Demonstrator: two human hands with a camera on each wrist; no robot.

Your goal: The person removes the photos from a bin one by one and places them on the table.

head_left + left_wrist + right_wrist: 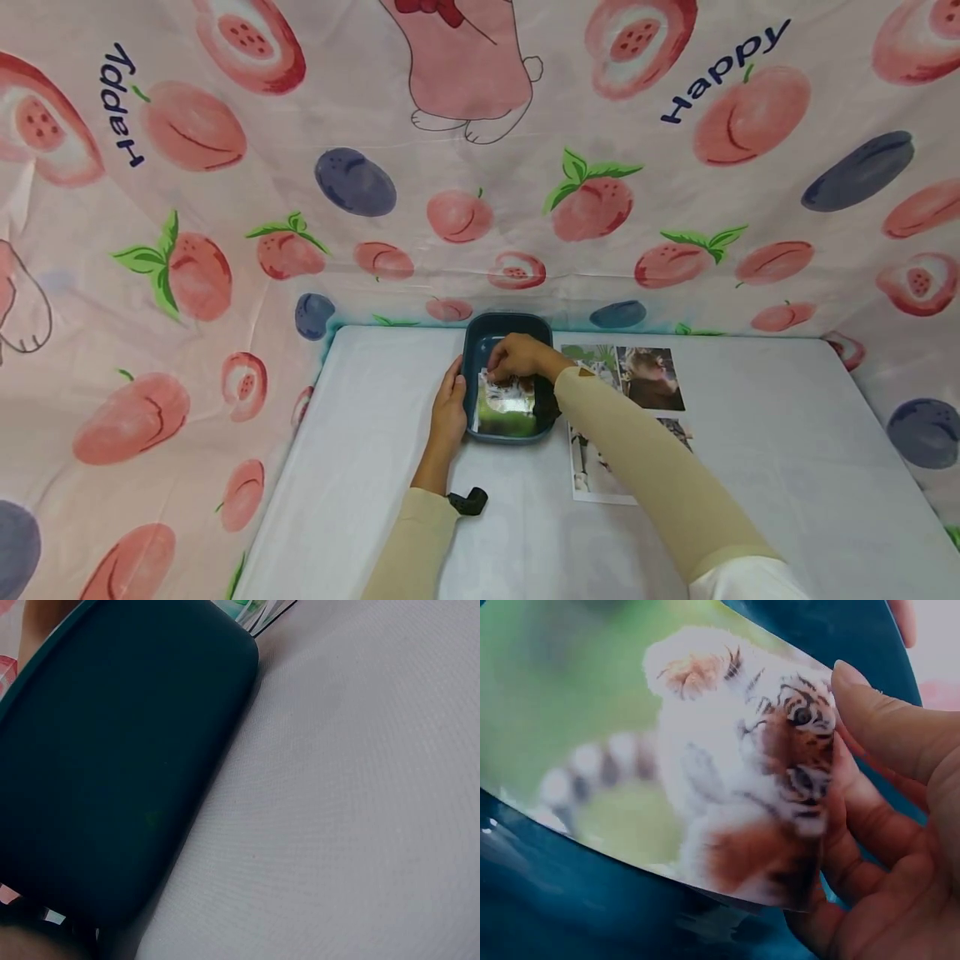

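From the head view, here was the white table point(360, 400), its far edge against a fruit-printed cloth point(457, 200), and right by that edge, left of the middle, sat the dark teal tray point(510, 323). The left hand point(448, 412) was up against the tray's left wall, touching it; whether those fingers curled round it, you couldn't tell! The right hand point(521, 357) reached in from above, pinching the far end of a photo card point(506, 408), and that card was inside the tray's rim, toward the near side. Just beyond the tray's right side lay printed pictures point(648, 379), partly hidden under the right sleeve point(652, 467).

Over to the left wrist, and the tray's dark outer wall took up the left side, bare white table to its right! A blurred bit of hand showed at the lower left corner.

Now the right wrist, close in: a tiger cub with a ringed tail on a green ground! The thumb pressed the card's front, fingers bent behind it, gripping one end, with glossy teal tray behind. Whether the card touched the tray's floor couldn't be told.
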